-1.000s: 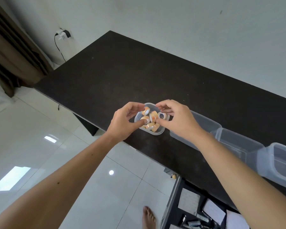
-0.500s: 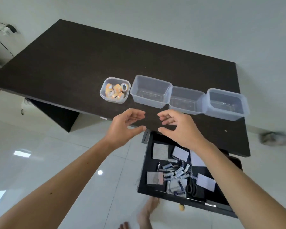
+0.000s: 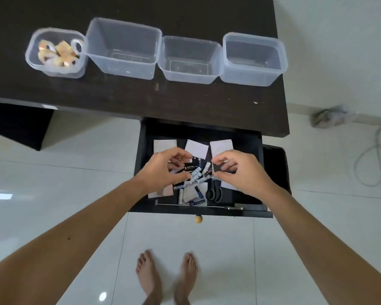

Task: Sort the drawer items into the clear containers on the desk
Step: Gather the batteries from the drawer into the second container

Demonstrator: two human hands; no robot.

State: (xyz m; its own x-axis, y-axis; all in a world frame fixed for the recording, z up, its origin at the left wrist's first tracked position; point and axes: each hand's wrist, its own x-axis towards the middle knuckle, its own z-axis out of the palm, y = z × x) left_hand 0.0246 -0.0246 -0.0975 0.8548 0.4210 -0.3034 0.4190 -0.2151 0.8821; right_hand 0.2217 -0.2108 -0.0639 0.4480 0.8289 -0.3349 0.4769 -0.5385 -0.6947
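The open dark drawer [image 3: 143,164] under the desk holds a heap of batteries [image 3: 196,176], white cards [image 3: 196,148] and black scissors [image 3: 215,192]. My left hand [image 3: 163,170] is down in the drawer, fingers curled round a black battery [image 3: 190,167]. My right hand [image 3: 240,172] pinches a small black item [image 3: 217,167] between thumb and fingers above the heap. On the desk stands a row of clear containers: a small one [image 3: 34,62] with tape rolls [image 3: 59,52], then three empty ones [image 3: 123,69] [image 3: 189,77] [image 3: 251,79].
The dark desk [image 3: 185,100] ends at its right edge above the drawer. The drawer's knob [image 3: 198,219] points toward my bare feet [image 3: 167,280] on the white tiled floor. A cable [image 3: 374,155] and a crumpled bag [image 3: 330,116] lie on the floor to the right.
My view tilted down from the desk to the drawer. Both hands left the tape container, came down empty, and now reach into the drawer and take hold of items.
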